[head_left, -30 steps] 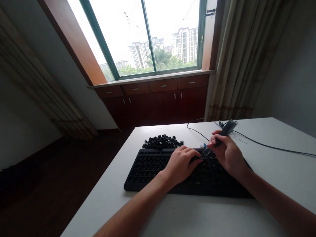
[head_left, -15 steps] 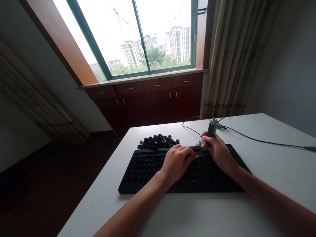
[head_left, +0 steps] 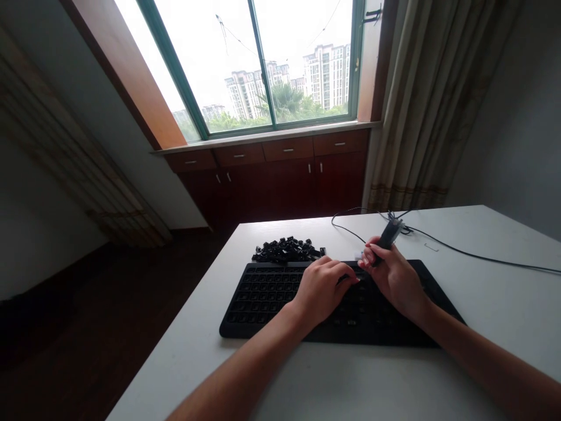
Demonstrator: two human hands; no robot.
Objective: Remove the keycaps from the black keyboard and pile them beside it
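A black keyboard [head_left: 263,292] with its keycaps off lies on the white table. My left hand [head_left: 326,286] rests over its middle, thumb and forefinger closed together at the upper rows; whatever is between the fingertips is too small to make out. Closed around a dark-handled tool [head_left: 388,235] is my right hand [head_left: 392,272], just above the right part of the keyboard. The tool stands tilted, its upper end grey and its lower end hidden by the fingers. Behind the keyboard sits a pile of black keycaps [head_left: 287,249].
A black cable [head_left: 473,255] runs across the table's right side, partly bunched behind the tool. A thin bent wire piece [head_left: 432,247] lies near it. A small pale object [head_left: 359,256] shows behind the keyboard. Beyond the table stands a red-brown cabinet [head_left: 280,181] under the window.
My right hand has raised the tool slightly off the keyboard and tilted its top to the right. My left hand stays at the same keys. The view has shifted a little.
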